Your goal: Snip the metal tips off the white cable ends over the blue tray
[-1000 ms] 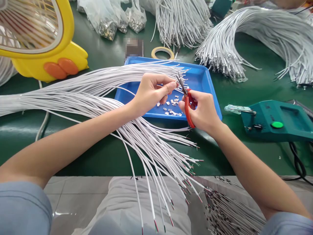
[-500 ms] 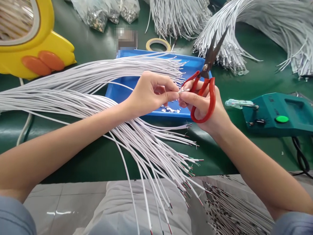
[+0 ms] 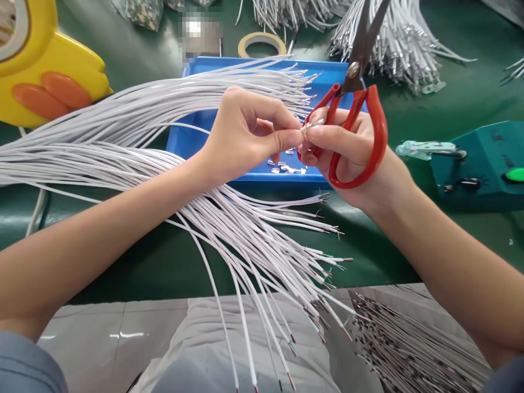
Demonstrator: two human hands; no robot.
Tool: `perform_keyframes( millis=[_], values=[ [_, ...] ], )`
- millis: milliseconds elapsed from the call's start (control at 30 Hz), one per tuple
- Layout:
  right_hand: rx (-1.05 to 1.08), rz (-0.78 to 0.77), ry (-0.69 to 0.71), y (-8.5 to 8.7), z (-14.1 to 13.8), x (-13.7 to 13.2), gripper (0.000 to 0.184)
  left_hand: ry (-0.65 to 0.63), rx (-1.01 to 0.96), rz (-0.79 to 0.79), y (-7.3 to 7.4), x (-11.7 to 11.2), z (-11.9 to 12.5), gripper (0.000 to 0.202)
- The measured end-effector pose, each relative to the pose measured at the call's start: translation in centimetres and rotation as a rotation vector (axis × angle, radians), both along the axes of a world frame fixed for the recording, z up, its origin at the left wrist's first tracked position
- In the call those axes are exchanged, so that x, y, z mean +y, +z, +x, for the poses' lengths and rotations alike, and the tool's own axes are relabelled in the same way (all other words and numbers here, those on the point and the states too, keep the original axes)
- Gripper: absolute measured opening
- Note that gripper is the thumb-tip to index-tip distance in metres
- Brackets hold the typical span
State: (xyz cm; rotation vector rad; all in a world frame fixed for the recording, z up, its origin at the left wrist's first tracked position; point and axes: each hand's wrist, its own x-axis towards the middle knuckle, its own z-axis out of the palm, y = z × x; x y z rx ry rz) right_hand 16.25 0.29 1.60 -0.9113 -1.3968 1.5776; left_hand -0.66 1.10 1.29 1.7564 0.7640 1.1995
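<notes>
Since a second ago the scissors (image 3: 352, 71) have swung up out of their cutting pose, blades now aimed at the bench's far edge, and both hands have met.

A fan of white wires (image 3: 229, 218) spills over the near edge, its stripped coloured tips hanging above the lap. Above it, the left hand (image 3: 249, 136) is closed, thumb and forefinger pinching a wire end (image 3: 311, 125). The right hand (image 3: 352, 158) touches it, fingers hooked through the red handles, its fingertips gripping the same wire end.

Beneath the hands sits a blue tray (image 3: 192, 147) holding small metal offcuts (image 3: 286, 166). A green machine (image 3: 483, 164) stands near the right edge. Beyond the tray lies a tape roll (image 3: 262, 43), with a yellow duck-shaped fan (image 3: 49, 71) at the far left and more wire bundles (image 3: 401, 49) along the far edge.
</notes>
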Motion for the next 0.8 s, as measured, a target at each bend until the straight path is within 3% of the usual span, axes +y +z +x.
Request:
perform_keyframes(
  millis=[133,400,533,633,800],
  values=[
    [0.03,0.002,-0.002,-0.02,0.1,-0.1,0.009,-0.016,0.002,0.137,-0.53,0.11,-0.19,0.028],
    [0.007,-0.116,0.039,-0.03,0.17,0.25,0.009,0.023,0.1,0.197,-0.56,-0.12,-0.34,0.018],
    [-0.058,-0.123,0.052,-0.05,0.15,0.31,0.009,0.032,0.119,0.199,-0.51,-0.08,-0.25,0.022],
    [-0.09,-0.007,-0.012,-0.4,0.05,0.16,0.013,0.026,0.052,0.146,-0.64,0.2,-0.19,0.021],
    [-0.317,0.377,-0.238,-0.62,0.0,0.18,0.026,0.122,-0.057,0.004,-0.68,0.65,-0.26,0.014]
  ],
)
